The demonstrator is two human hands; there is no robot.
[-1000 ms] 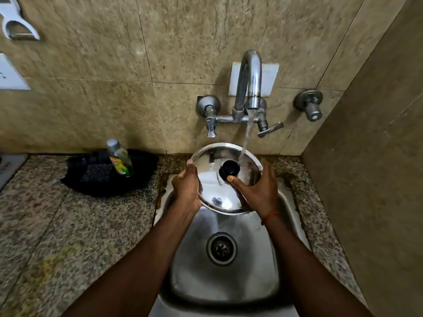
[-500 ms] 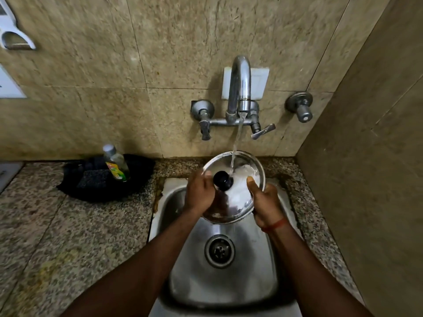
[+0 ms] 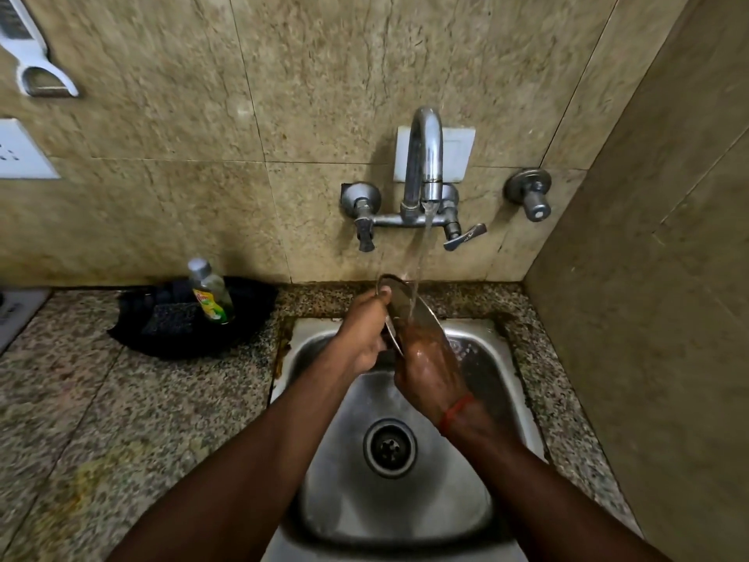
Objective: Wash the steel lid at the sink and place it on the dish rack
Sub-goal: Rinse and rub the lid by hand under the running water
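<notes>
The round steel lid (image 3: pixel 399 296) stands nearly on edge over the back of the sink (image 3: pixel 478 500), under the running water from the tap (image 3: pixel 423 156). My left hand (image 3: pixel 362 334) grips its left rim, fingers curled round the edge. My right hand (image 3: pixel 431 369) lies flat against the lid's right face, wet, with water running over it. The lid's black knob is hidden. No dish rack is in view.
A dish-soap bottle (image 3: pixel 210 294) stands in a black tray (image 3: pixel 162 338) with a scrub pad on the granite counter (image 3: pixel 101 419) left of the sink. The drain (image 3: pixel 390 448) sits mid-basin. A tiled side wall (image 3: pixel 648 318) closes in on the right.
The lid has turned from facing me to nearly edge-on under the stream. My right hand has moved from its rim onto its right face.
</notes>
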